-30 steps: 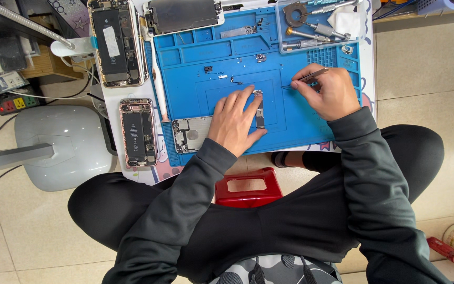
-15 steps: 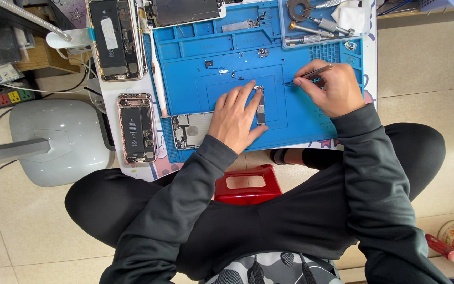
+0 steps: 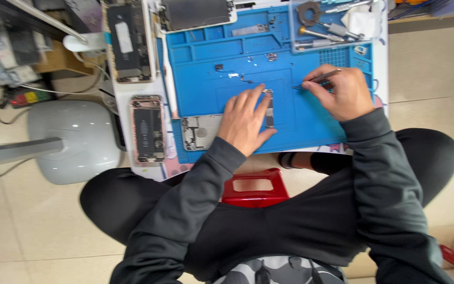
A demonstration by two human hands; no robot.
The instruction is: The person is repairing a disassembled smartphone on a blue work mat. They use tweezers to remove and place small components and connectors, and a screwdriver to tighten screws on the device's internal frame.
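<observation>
A work mat (image 3: 211, 84) is laid on a low table (image 3: 380, 79). On the mat, a narrow circuit board (image 3: 269, 109) is pinned under the left hand (image 3: 245, 123); tweezers (image 3: 317, 80) are gripped in the right hand (image 3: 342, 94), to the right of the board. A phone housing (image 3: 200, 131) is placed just left of the left hand. Left of the mat, two opened phones (image 3: 147, 129) are laid, one behind the other. A tray of tools (image 3: 332, 26) is set at the mat's far right corner.

A red stool (image 3: 252, 188) below — an opened phone (image 3: 147, 128) and grey lamp base (image 3: 74, 139) at left.
</observation>
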